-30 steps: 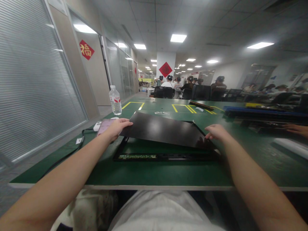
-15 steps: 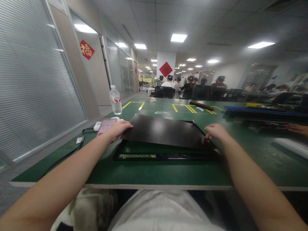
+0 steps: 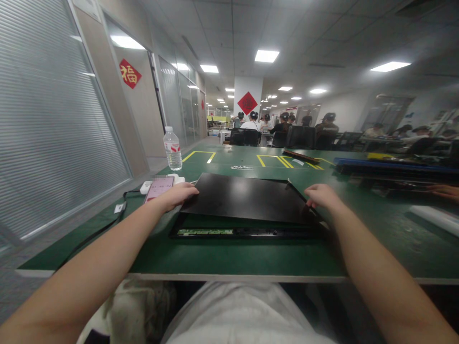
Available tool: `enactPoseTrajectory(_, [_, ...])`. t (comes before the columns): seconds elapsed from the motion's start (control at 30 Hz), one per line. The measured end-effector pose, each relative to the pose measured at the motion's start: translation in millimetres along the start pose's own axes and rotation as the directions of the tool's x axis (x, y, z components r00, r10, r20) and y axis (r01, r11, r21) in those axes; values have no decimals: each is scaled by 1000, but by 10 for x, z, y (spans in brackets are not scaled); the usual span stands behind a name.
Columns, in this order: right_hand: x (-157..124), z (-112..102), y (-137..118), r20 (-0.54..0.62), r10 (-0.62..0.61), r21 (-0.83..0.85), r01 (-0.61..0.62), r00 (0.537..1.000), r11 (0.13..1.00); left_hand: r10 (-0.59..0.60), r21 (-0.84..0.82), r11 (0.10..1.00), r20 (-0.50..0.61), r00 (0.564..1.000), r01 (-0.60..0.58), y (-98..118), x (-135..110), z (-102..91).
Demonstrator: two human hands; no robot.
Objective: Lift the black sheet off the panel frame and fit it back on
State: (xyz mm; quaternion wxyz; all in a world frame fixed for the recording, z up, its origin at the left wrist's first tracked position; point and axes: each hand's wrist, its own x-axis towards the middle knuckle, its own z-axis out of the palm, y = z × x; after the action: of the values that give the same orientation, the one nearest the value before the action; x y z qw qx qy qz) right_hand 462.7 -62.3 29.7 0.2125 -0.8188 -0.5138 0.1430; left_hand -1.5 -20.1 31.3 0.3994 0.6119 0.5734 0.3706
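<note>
A thin black panel [image 3: 244, 197] lies partly over a black rectangular frame [image 3: 297, 232], slightly askew, its left side raised a little. Along the frame's near side runs a green circuit strip [image 3: 205, 232]. The left edge of the panel is held by my left hand [image 3: 181, 193], fingers on top and the thumb side out of sight. At the opposite edge, my right hand [image 3: 321, 197] is closed with its fingertips at the right side of the panel and frame. Which of the two these fingertips grip is hard to see.
A pink-screened phone [image 3: 158, 187] lies by a white power strip [image 3: 179, 179] at the left, near a water bottle [image 3: 172, 149]. Long dark and blue parts [image 3: 387, 168] lie at the right, beside another person's hand [image 3: 444, 192]. A dark bar [image 3: 301, 156] lies farther back.
The panel's left side has come down slightly toward the frame, with my left hand lowering along with it. My right hand has stayed nearly in place.
</note>
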Motion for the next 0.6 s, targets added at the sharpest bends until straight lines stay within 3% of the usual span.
enactPoseTrajectory(0.2, [16,7,13,-8,-18,-49,17,1000,999,27,60,998,2,1000,-27,-11,8,3])
enactPoseTrajectory(0.6, [-72,-13,-43,-33,-51,-116,47,998,992,12,-21,1000,-7,1000,-12,14,-9,28])
